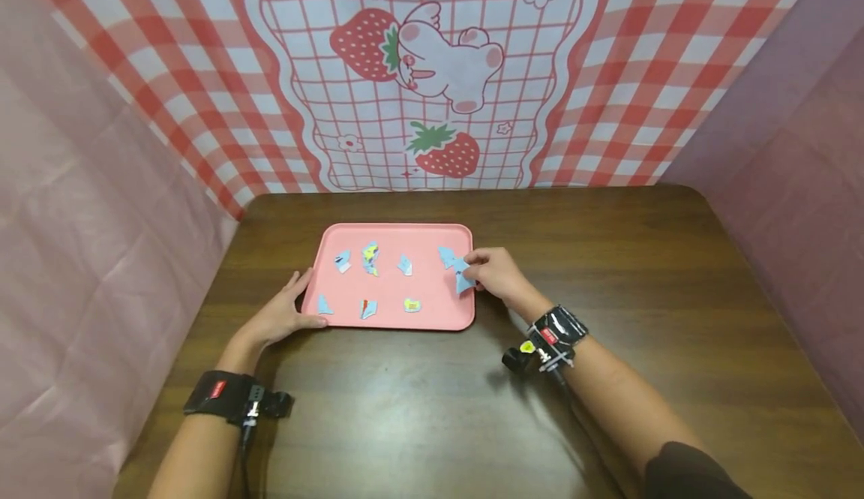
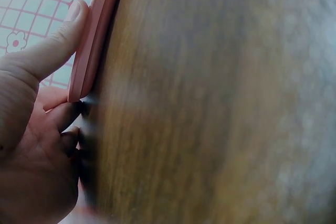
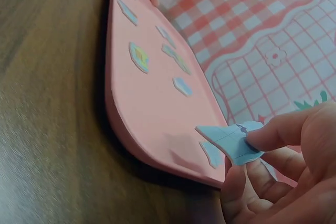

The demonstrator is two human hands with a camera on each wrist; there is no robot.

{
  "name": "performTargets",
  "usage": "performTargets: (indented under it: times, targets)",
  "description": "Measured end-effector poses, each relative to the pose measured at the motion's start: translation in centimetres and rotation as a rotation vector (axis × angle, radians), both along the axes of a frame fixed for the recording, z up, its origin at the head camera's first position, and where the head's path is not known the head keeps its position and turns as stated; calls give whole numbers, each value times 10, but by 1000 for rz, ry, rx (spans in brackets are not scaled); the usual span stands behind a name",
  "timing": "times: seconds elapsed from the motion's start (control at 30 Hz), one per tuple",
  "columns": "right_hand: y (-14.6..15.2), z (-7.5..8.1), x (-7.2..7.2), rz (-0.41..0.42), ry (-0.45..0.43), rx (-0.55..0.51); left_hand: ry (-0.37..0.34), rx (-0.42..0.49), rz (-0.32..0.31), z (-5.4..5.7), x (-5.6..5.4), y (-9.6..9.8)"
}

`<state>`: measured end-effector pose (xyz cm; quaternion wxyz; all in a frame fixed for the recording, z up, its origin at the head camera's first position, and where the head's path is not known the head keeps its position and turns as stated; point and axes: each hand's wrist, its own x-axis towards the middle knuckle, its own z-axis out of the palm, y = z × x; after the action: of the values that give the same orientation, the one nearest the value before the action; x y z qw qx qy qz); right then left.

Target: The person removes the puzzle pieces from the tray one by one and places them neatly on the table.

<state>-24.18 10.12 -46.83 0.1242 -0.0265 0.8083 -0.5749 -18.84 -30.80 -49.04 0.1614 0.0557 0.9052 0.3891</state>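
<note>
A pink rectangular tray [image 1: 388,285] lies on the brown table with several flat, irregular puzzle pieces spread over it. At its near left corner my left hand [image 1: 277,317] grips the rim, thumb along the front edge and fingers at the left side. Over the tray's right end my right hand [image 1: 502,274] pinches a light blue puzzle piece [image 3: 233,142] between thumb and fingers, with dark markings partly under the thumb. Close behind it lies another blue piece [image 1: 447,257]. Farther left are a blue-and-yellow joined cluster [image 1: 370,259] and a small yellow piece [image 1: 412,305].
The wooden table [image 1: 432,424] extends in front and to the right of the tray. Behind it hangs a red-and-white checked cloth [image 1: 601,109] with strawberries, and pink cloth [image 1: 81,206] hangs at the left. Wrist cameras with cables sit on both arms.
</note>
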Motion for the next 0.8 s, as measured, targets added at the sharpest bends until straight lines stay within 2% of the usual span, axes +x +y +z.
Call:
performTargets:
  times: [0.37, 0.63, 0.8]
  targets:
    - [21, 0, -12, -107, -33, -39, -10, 8, 14, 3, 2, -1]
    - [38, -1, -26, -172, -47, -34, -7, 10, 6, 2, 2, -1]
    - [48, -4, -36, -185, -40, 5, -8, 14, 6, 0, 2, -1]
